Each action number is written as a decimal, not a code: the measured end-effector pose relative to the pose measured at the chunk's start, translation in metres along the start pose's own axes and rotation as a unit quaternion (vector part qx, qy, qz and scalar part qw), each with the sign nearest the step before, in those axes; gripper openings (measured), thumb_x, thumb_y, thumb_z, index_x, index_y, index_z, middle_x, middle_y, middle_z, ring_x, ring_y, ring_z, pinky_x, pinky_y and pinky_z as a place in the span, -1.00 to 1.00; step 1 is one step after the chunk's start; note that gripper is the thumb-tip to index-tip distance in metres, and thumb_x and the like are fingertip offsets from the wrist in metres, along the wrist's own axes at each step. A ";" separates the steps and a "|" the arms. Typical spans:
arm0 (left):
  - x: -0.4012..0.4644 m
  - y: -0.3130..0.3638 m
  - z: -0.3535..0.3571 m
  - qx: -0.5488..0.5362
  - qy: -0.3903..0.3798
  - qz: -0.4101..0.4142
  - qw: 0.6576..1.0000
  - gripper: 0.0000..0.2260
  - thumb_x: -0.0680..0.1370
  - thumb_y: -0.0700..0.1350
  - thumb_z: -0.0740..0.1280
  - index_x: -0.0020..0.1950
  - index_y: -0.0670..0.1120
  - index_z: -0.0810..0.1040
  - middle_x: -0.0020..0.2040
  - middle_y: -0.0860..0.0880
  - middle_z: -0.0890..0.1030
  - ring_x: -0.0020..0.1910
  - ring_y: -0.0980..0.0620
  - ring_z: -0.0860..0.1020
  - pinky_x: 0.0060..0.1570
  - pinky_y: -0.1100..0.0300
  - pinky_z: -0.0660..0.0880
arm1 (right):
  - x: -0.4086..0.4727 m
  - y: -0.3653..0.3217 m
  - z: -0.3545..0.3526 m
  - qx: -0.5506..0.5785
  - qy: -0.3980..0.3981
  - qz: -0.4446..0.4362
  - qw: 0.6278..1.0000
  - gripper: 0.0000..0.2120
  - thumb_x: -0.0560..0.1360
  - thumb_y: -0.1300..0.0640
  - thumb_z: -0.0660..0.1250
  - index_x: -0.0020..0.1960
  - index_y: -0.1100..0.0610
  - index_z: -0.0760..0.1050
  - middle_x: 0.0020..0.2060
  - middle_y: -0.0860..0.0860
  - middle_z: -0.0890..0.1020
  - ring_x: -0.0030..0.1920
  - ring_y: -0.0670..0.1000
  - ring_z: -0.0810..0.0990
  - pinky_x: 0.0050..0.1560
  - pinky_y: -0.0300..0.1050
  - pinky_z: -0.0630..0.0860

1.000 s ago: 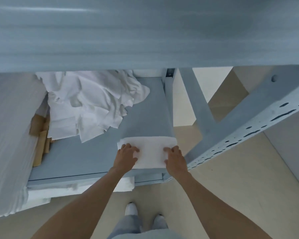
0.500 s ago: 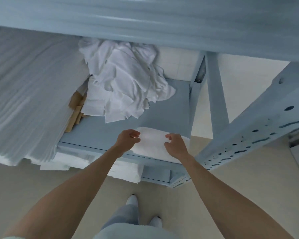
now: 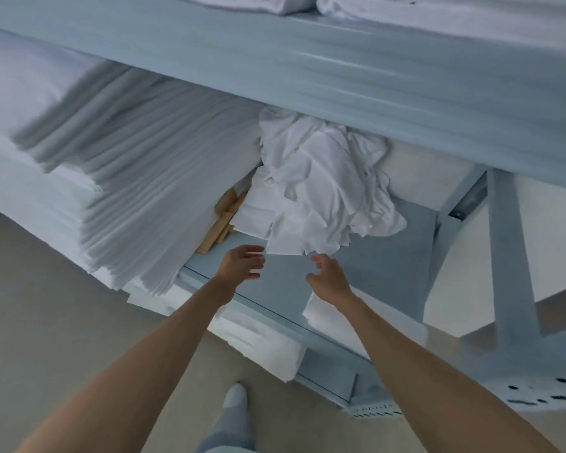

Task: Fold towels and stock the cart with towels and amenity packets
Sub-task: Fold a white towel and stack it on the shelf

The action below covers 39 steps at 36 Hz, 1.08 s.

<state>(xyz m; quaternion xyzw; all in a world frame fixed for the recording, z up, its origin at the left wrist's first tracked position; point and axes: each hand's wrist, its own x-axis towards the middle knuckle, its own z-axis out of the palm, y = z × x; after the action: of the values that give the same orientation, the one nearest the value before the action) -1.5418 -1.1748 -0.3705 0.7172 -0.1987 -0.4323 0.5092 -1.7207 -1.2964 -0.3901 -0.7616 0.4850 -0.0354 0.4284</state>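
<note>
A heap of crumpled white towels (image 3: 321, 188) lies at the back of the blue-grey shelf (image 3: 285, 282). My left hand (image 3: 242, 261) and my right hand (image 3: 327, 277) reach over the shelf toward the heap's front edge, fingers spread and loosely curved, holding nothing. Both stop just short of the cloth. The folded white towel (image 3: 317, 310) lies on the shelf's front right, mostly hidden under my right forearm.
A tall stack of folded white linen (image 3: 138, 191) fills the shelf's left side. Some tan wooden pieces (image 3: 221, 225) are wedged beside it. An upper shelf (image 3: 307, 70) overhangs, with folded towels on top. More white linen (image 3: 258, 341) sits below. A perforated metal upright (image 3: 536, 395) stands at the right.
Both hands have let go of the folded towel and moved forward toward the crumpled heap. The view has swung up and left.
</note>
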 end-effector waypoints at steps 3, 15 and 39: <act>0.021 0.012 -0.008 -0.030 -0.009 0.013 0.999 -0.73 0.59 -0.30 0.34 0.28 -0.17 0.56 0.10 -0.17 0.61 0.03 -0.09 0.57 0.18 -0.09 0.54 | 0.025 -0.019 0.000 -0.005 0.003 0.000 1.000 -0.51 0.51 0.19 0.31 0.43 0.09 0.35 0.30 0.16 0.39 0.20 0.14 0.52 0.19 -0.01 0.52; 0.127 0.062 -0.039 -0.067 -0.090 0.077 0.991 -0.81 0.56 -0.31 0.33 0.06 -0.06 0.64 -0.08 -0.01 0.69 -0.12 0.06 0.66 -0.04 0.09 0.63 | 0.127 -0.066 -0.013 -0.094 0.079 0.025 0.992 -0.50 0.52 0.23 0.31 0.44 0.09 0.37 0.45 0.20 0.20 0.26 0.20 0.51 0.32 -0.07 0.42; 0.156 0.071 -0.059 -0.055 -0.171 0.005 0.984 -0.91 0.58 -0.29 0.35 0.00 -0.19 0.64 0.01 -0.17 0.64 -0.09 -0.07 0.62 -0.07 0.07 0.64 | 0.156 -0.104 0.000 0.020 0.396 0.011 0.918 -0.76 0.54 0.35 0.23 0.21 0.29 0.40 0.14 0.23 0.54 0.13 0.27 0.55 0.09 -0.02 0.42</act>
<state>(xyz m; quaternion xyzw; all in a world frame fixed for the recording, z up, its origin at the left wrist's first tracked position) -1.3973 -1.2836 -0.3652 0.6031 -0.2623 -0.5560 0.5083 -1.5648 -1.3995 -0.3750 -0.6709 0.6227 -0.3393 0.2169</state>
